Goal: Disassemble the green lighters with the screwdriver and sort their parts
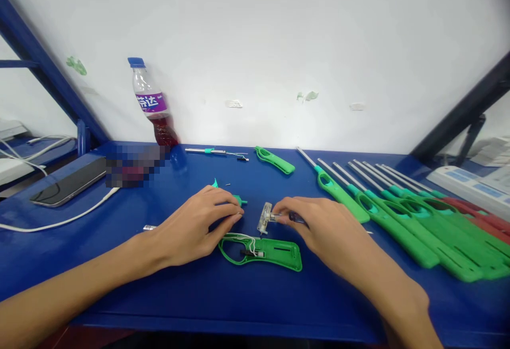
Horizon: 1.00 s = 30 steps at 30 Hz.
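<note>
My left hand [203, 221] is closed at the centre of the blue table, its fingertips around a small teal part [239, 200] that pokes out beyond them. To its right, my right hand [308, 219] pinches a clear plastic piece [265, 218] with a metal stem. Just below and between both hands lies an open green lighter shell [281, 253], with white wires and a small black part inside. A metal tube end [149, 228] shows beside my left wrist.
Green lighters with metal tubes [402, 227] lie in a row at right, with red ones [478, 213] beyond. At the back are a green shell [274, 160], a metal rod [205, 151] and a bottle [153, 104]. A phone [69, 181] and white cable [59, 227] lie left.
</note>
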Tool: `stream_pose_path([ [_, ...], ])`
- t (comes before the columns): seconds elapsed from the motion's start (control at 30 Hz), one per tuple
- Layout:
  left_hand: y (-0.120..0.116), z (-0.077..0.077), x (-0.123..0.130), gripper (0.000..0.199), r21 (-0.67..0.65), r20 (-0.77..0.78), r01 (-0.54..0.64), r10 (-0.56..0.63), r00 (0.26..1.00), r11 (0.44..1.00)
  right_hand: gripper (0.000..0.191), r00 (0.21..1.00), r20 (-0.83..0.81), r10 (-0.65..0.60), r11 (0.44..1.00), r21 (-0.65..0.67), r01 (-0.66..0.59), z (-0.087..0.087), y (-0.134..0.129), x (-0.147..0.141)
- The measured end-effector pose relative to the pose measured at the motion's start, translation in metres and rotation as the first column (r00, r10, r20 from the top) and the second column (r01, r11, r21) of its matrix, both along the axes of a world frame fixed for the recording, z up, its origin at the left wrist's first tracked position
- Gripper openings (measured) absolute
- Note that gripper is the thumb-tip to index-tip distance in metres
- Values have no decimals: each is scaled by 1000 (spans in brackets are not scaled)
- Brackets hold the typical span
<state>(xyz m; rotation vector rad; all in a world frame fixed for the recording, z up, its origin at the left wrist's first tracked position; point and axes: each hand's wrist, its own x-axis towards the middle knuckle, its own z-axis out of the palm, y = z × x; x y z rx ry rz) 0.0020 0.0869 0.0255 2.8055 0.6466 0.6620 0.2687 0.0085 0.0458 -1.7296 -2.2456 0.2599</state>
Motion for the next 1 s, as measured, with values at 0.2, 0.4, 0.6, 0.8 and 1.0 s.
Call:
stream_pose_path([
  [0.2, -2, 6, 2, 31, 30, -47, -36, 37, 998, 999, 15, 997, -53, 53, 997, -53, -56, 2, -3, 12],
  [0.4, -2, 4, 3, 31, 52, -50, -46, 49, 998, 998, 18, 998, -60, 24, 993, -115, -31, -1, -1, 20],
  [0.6, -1, 1, 2, 31, 49, -52, -36, 38, 998, 998, 17, 1000, 5, 21, 997, -68, -21, -3, 1, 14],
  [0.8, -9, 8, 2, 18, 31, 21, 100, -101, 995, 995, 17, 997, -71, 42, 999, 4, -41, 4, -6, 16],
  [1.0, -21, 12, 5, 12, 43, -48, 223, -221, 974, 974, 30, 992, -114, 49, 985, -156, -67, 2, -19, 11],
])
